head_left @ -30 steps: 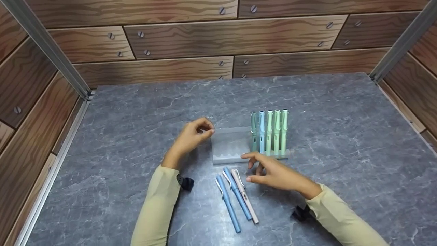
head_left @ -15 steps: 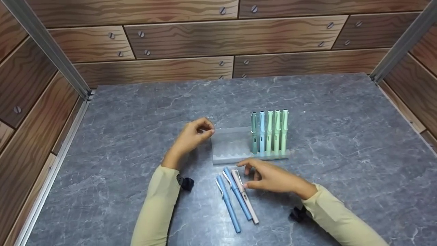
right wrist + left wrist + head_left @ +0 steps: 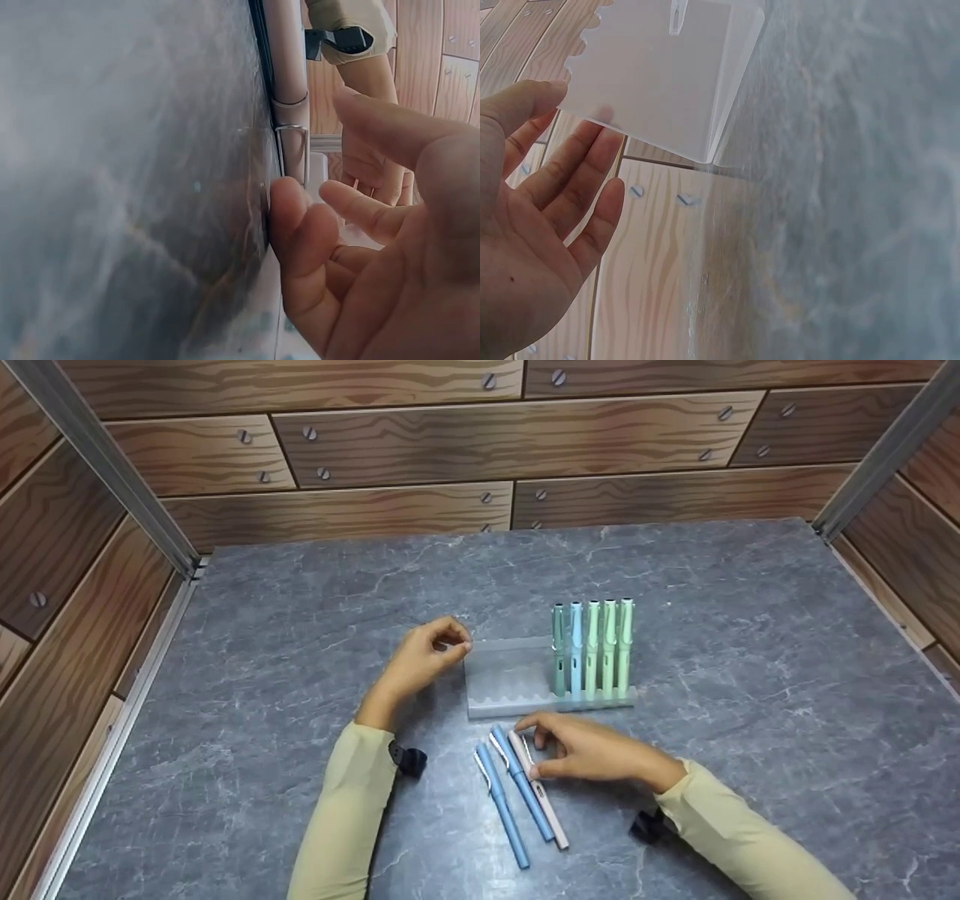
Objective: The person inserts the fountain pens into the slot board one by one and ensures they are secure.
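My left hand (image 3: 415, 661) pinches the left edge of a clear acrylic pen stand (image 3: 506, 671). In the left wrist view, the thumb is at the notched edge of the stand (image 3: 652, 75) and fingertips show behind the panel. My right hand (image 3: 596, 748) is over a pale pink pen (image 3: 553, 815), thumb and forefinger apart on either side of its clip end. The right wrist view has bent fingers close to the pink pen (image 3: 287, 56), with the thumb away from it. Two blue pens, a middle one (image 3: 531, 799) and a left one (image 3: 504, 814), lie alongside.
In the stand's right half, several pens lean side by side: a dark green one (image 3: 559, 660), a light blue one (image 3: 576, 649) and light green ones (image 3: 609, 649). Wood-patterned walls (image 3: 495, 442) and metal posts (image 3: 124, 472) border the grey marbled table (image 3: 300, 607).
My right hand has moved left and slightly nearer, from in front of the stand to over the pink pen. My left hand and the pens have stayed in place.
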Motion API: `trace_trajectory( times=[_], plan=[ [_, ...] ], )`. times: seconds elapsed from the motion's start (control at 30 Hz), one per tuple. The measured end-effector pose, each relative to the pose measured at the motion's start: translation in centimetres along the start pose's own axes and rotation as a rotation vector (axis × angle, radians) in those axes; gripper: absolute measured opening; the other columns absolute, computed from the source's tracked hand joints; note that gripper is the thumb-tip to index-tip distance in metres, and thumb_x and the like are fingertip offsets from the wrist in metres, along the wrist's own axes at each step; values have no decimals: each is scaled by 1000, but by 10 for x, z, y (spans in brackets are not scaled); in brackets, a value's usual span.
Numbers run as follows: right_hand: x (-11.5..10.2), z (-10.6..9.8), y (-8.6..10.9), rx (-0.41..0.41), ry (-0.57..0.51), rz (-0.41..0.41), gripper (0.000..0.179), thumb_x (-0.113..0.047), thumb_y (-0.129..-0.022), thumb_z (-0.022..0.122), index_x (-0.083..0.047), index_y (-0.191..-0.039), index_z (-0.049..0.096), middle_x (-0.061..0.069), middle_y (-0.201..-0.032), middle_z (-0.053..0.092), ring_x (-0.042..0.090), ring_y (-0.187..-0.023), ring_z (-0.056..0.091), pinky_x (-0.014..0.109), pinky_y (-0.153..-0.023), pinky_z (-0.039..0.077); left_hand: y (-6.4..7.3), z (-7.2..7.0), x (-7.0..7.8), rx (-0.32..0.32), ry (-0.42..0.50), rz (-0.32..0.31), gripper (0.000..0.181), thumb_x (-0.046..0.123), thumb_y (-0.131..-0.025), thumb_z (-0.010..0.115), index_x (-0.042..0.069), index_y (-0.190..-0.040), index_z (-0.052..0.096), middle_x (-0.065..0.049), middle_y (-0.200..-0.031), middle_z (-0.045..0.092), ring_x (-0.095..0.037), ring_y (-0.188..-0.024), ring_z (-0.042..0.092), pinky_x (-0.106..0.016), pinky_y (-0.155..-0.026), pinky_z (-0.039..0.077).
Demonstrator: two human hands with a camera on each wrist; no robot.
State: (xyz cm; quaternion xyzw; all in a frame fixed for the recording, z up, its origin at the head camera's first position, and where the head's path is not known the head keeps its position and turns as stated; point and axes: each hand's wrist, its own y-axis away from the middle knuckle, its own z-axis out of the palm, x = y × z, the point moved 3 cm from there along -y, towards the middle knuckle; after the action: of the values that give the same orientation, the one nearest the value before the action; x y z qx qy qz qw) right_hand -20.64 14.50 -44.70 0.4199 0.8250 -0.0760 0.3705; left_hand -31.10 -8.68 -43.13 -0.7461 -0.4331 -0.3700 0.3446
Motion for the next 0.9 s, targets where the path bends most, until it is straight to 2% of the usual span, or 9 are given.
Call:
trace_trajectory(
  times=[0.5, 0.9],
  plan=[
    [1, 3, -6, -11, 39, -14, 62, -38, -82, 73, -11, -133, 49, 1, -99, 58, 9, -79, 50, 25, -71, 44, 0, 0, -1, 4, -5, -3, 10, 13, -91, 64, 5, -96, 65, -11, -98, 70, -25, -100, 65, -40, -89, 52],
    [-1, 4, -11, -26, 67, 19, 65, -42, -82, 72, -13, -136, 49, 0, -96, 54, 11, -80, 47, 26, -70, 43, 0, 0, 0, 8, -4, -5, 10, 12, -90, 65, 4, -96, 65, -11, -96, 70, -25, -98, 66, -39, -87, 52]
  ],
)
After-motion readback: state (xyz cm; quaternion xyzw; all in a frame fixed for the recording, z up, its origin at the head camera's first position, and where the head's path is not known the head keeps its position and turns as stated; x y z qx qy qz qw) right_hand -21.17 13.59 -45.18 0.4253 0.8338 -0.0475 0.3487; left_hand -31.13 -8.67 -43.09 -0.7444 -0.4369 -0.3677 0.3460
